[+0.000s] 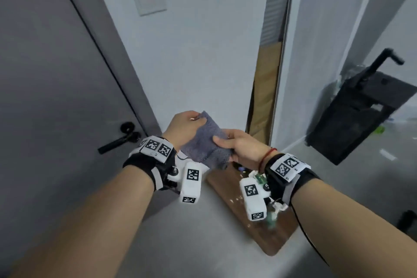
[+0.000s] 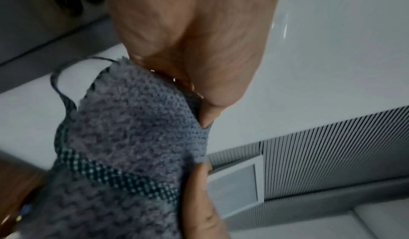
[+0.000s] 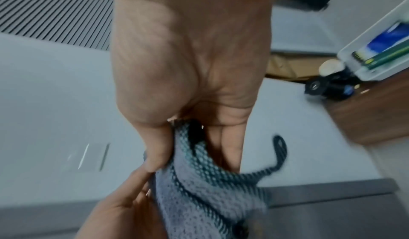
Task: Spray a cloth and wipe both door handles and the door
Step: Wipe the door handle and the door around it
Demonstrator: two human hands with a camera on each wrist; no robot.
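A grey-purple woven cloth (image 1: pixel 206 142) with a dark checked band hangs between both hands at chest height. My left hand (image 1: pixel 187 123) pinches its upper far edge, and in the left wrist view the cloth (image 2: pixel 124 137) fills the lower middle below that hand (image 2: pixel 194 50). My right hand (image 1: pixel 234 145) grips the cloth's right side, thumb on top; the right wrist view shows its fingers curled into the cloth (image 3: pixel 199 190). The grey door (image 1: pixel 45 74) stands at the left with its black lever handle (image 1: pixel 119 141) low beside my left wrist. No spray bottle is in view.
A brown wooden table (image 1: pixel 250 225) with small clutter lies below my right wrist. A white wall (image 1: pixel 191 52) is straight ahead, with a narrow gap showing cardboard (image 1: pixel 264 90). A black cart (image 1: pixel 361 108) stands at the right on the grey floor.
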